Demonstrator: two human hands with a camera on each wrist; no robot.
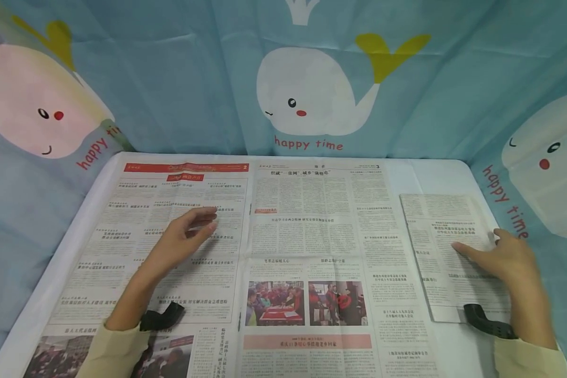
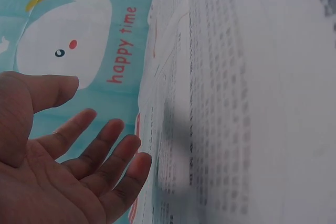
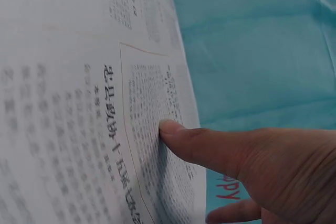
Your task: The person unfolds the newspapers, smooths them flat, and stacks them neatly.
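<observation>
Right hand [image 1: 512,262], fingers gripping the edge of a folded newspaper [image 1: 446,275] on the tabletop [image 1: 430,177]; left hand [image 1: 181,239] relaxed above the spread newspaper [image 1: 295,236]; apparently a picking-up step, next needing a level lift

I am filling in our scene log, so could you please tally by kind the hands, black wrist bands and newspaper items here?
Hands: 2 (left hand, right hand)
Black wrist bands: 2 (left band, right band)
Open newspaper: 1
Newspaper stack: 1
Total: 6
</observation>
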